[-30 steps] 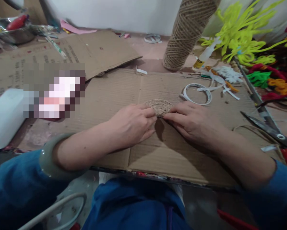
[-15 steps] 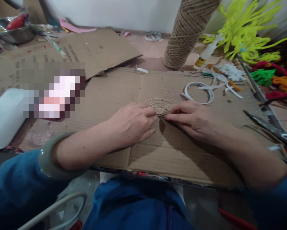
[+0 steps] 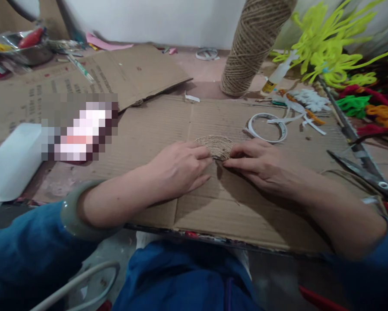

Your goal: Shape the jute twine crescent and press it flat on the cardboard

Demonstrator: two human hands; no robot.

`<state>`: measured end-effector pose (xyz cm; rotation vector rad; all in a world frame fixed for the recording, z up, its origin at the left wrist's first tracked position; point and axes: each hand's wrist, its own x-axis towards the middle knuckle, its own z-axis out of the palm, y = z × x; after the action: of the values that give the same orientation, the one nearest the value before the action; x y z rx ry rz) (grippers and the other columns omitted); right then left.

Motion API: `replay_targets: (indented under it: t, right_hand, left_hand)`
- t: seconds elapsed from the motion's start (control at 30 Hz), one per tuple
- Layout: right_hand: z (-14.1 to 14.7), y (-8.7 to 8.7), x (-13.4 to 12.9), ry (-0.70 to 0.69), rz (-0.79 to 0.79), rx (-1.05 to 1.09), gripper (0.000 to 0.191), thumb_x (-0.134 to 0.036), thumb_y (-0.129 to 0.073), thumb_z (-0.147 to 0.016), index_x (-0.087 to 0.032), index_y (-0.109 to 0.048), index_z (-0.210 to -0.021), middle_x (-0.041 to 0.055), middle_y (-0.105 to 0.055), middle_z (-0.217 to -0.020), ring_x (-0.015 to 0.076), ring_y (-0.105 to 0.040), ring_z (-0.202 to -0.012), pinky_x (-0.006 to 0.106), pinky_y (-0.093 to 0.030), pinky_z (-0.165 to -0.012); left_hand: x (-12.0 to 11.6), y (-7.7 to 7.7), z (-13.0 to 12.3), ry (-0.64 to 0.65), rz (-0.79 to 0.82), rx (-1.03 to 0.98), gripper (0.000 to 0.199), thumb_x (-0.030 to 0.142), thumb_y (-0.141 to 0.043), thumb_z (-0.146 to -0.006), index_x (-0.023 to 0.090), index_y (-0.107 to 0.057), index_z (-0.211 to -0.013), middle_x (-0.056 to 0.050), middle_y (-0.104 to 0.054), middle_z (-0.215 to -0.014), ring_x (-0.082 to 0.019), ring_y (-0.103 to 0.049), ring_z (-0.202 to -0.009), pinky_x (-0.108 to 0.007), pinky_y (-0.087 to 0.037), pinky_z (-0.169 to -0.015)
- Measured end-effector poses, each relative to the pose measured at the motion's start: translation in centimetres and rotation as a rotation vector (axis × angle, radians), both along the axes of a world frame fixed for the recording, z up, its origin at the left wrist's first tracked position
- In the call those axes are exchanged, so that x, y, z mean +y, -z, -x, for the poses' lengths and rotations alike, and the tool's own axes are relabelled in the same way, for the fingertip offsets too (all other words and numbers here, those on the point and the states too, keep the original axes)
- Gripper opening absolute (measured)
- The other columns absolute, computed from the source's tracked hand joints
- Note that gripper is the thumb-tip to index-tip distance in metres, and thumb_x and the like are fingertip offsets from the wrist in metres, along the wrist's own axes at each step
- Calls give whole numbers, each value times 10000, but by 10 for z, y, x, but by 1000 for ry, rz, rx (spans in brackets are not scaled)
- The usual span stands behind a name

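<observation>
A round coil of tan twine (image 3: 216, 143) lies on the cardboard sheet (image 3: 194, 211) between my hands. My left hand (image 3: 184, 166) closes over its left side, with the fingertips pressed on the coil. At the right edge, my right hand (image 3: 257, 162) pinches the coil between thumb and fingers. The near part of the coil is partly hidden by both hands. A dark shadow falls on the cardboard just below it.
Beyond the hands lies a roll of white tape (image 3: 268, 128). A tall twine spool (image 3: 257, 45) and a glue bottle (image 3: 278, 73) stand behind. Scissors (image 3: 359, 172) rest at the right, near yellow pipe-cleaner loops (image 3: 330, 47). A blurred phone (image 3: 87, 131) lies left.
Both hands keep their grip on the coil, with hardly any movement. The view has shifted slightly, so the surroundings at the left sit a little further right.
</observation>
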<state>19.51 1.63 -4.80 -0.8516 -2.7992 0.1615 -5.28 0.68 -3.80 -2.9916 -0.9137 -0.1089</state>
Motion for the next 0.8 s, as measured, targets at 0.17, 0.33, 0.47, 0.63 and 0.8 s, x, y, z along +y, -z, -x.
replay_targets:
  t: [0.17,0.33,0.47,0.63,0.8]
  right_hand:
    - [5,-1,3,46,36,42,325,-241,-426,-971,-205,-743,-1033,103,-694,-1037,231,-603,-942,395,-477,-843]
    - [5,0,8,78,168,194,289,-265,-435,-950,-209,-719,-959,77,-703,-955,214,-627,-896,368,-484,-796]
    - [19,0,6,297,140,181,194,-294,-524,-881,-193,-688,-896,72,-684,-837,228,-607,-809,362,-454,-730]
    - [39,-2,6,450,141,47,159,-302,-576,-854,-179,-663,-803,67,-654,-773,204,-571,-725,319,-402,-646]
    - [48,-4,6,469,81,-37,148,-249,-536,-864,-187,-633,-771,74,-649,-769,216,-566,-731,320,-369,-625]
  left_hand:
    - [0,0,1,-6,-12,-10,298,343,-516,-938,128,-678,-1065,-104,-701,-1080,-256,-653,-1000,-376,-537,-845]
    - [-1,-1,0,1,-30,-17,286,332,-528,-929,128,-689,-1047,-104,-705,-1069,-255,-657,-976,-380,-531,-842]
    - [0,0,0,0,-31,-29,289,327,-529,-924,119,-697,-1034,-112,-707,-1058,-261,-658,-964,-387,-534,-836]
    - [1,-1,0,2,-2,-20,313,319,-514,-930,101,-693,-1065,-125,-702,-1088,-278,-657,-1001,-409,-540,-874]
    - [-1,-1,-2,-17,22,-3,305,313,-514,-932,102,-694,-1058,-120,-701,-1086,-282,-654,-1029,-408,-538,-884]
